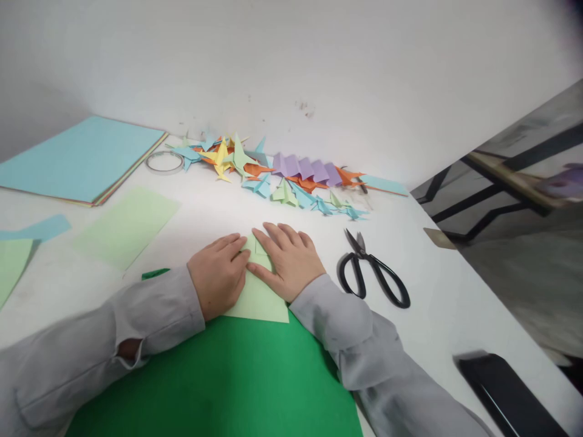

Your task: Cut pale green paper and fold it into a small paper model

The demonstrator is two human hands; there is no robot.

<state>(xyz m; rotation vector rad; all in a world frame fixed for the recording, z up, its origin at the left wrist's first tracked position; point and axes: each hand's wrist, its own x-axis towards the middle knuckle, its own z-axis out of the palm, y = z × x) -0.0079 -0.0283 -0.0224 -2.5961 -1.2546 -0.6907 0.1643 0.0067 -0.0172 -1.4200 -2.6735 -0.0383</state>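
Observation:
A light green sheet of paper [257, 300], partly folded, lies on a dark green sheet [228, 376] at the near edge of the white table [214, 212]. My left hand [217, 273] lies on the paper's left side with fingers stretched flat towards the fold. My right hand [288, 258] presses flat on the paper's upper right part, fingers spread and pointing left. Both hands touch the paper and nearly meet at its top. Grey sleeves cover both forearms.
Black scissors [373, 273] lie just right of my right hand. Several coloured folded paper figures [273, 173] line the back by the wall, beside a tape roll [164, 161] and a paper stack [77, 159]. Loose green sheets [127, 224] lie left. A black object [505, 388] sits near right.

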